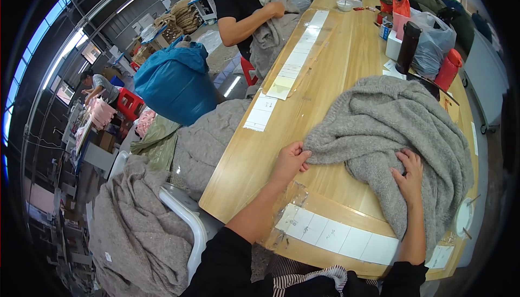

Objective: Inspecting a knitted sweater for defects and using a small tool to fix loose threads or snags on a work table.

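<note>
A grey knitted garment [379, 113] lies bunched in folds over the right side of the wooden table [238, 161]. My left hand [292, 161] pinches the garment's edge at its left corner, fingers closed on the knit. Flat on the lower folds rests my right hand [410, 175], its thumb and fingers apart. Part of the garment hangs down past my right forearm. Paper strips [330, 234] are taped to the table just in front of me.
More grey knits [135, 226] are heaped on a white plastic chair [189, 226] at my left. Beyond it stands a stuffed blue sack [176, 80]. A dark bottle [407, 47] and a red flask [448, 69] stand at the far right. Across the table, a person [244, 15] handles grey knit.
</note>
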Demonstrator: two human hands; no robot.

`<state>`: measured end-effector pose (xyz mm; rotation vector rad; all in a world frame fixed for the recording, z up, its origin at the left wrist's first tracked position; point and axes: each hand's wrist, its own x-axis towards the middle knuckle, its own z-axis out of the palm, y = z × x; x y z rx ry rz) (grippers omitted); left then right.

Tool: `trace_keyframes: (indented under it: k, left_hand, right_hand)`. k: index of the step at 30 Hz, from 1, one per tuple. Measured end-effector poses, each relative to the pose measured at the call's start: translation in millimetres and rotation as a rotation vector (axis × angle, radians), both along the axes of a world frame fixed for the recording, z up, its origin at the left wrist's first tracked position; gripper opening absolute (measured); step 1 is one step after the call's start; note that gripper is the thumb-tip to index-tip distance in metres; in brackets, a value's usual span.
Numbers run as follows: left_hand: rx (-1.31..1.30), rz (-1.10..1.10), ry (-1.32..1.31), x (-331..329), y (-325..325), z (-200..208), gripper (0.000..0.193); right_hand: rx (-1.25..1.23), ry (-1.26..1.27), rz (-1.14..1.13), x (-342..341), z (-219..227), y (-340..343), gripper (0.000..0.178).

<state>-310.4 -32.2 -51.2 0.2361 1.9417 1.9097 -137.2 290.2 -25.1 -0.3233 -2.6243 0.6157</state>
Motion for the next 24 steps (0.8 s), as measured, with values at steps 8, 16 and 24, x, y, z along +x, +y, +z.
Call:
trace_keyframes:
  k: [8,16,24]
  left_hand:
    - [0.02,0.018,-0.016,-0.6,0.7,-2.3,0.009]
    - [-0.034,0.037,0.02,-0.9,1.3,-1.8,0.007]
    - [-0.007,0.032,0.019,0.3,2.1,2.4,0.008]
  right_hand:
    - [-0.026,-0.012,0.021,1.3,0.1,2.0,0.047]
    - [-0.019,-0.045,0.072,-1.6,2.2,3.2,0.048]
    - [-0.044,-0.05,0.085,-3.1,4.8,2.1,0.048]
